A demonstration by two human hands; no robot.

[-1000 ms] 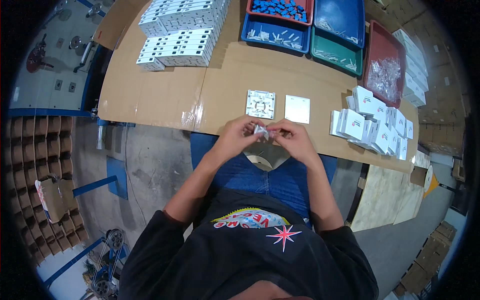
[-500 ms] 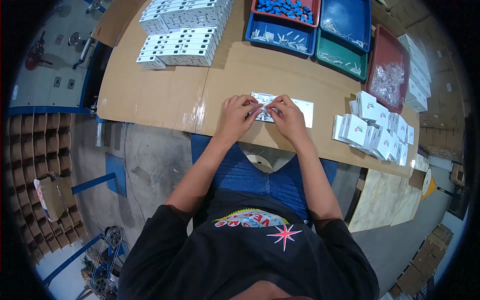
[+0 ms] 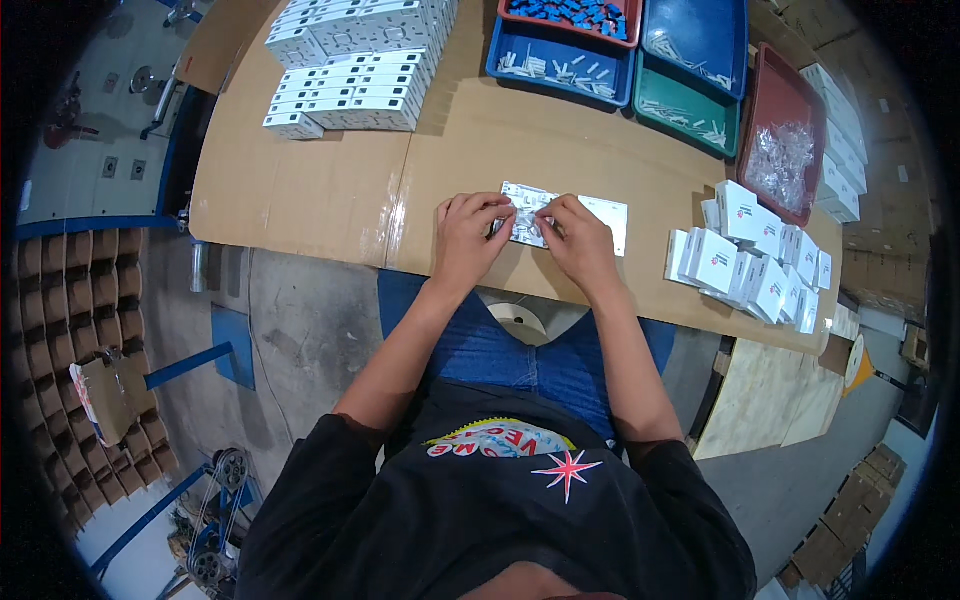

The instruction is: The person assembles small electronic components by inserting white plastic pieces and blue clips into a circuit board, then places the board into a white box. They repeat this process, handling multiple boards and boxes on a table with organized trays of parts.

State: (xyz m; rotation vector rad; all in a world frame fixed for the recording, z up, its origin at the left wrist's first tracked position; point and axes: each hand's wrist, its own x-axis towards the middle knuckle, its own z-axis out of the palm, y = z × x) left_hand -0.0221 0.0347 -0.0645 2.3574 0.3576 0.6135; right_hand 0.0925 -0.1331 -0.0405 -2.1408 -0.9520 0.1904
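Note:
A white, flat, opened-out box (image 3: 606, 226) lies on the cardboard-covered table in front of me. Its right panel is plain white, while the left part carries grey-and-white patterning and small pale parts. My left hand (image 3: 466, 238) bends over the left edge of that part, thumb and fingertips drawn together. From the other side my right hand (image 3: 582, 240) reaches over the middle of the box, also pinching. Between the fingertips there is something pale and shiny, too small to make out.
White boxes (image 3: 345, 100) are stacked at the far left. Trays at the back hold blue pieces (image 3: 570, 12), white sticks (image 3: 560, 75) in the blue and green trays, and clear plastic bags (image 3: 780, 165) in the red tray. Small white boxes (image 3: 745, 255) are heaped at right.
My hands have drawn slightly apart over the box, the left one shifting a little left. More of the patterned part shows between them.

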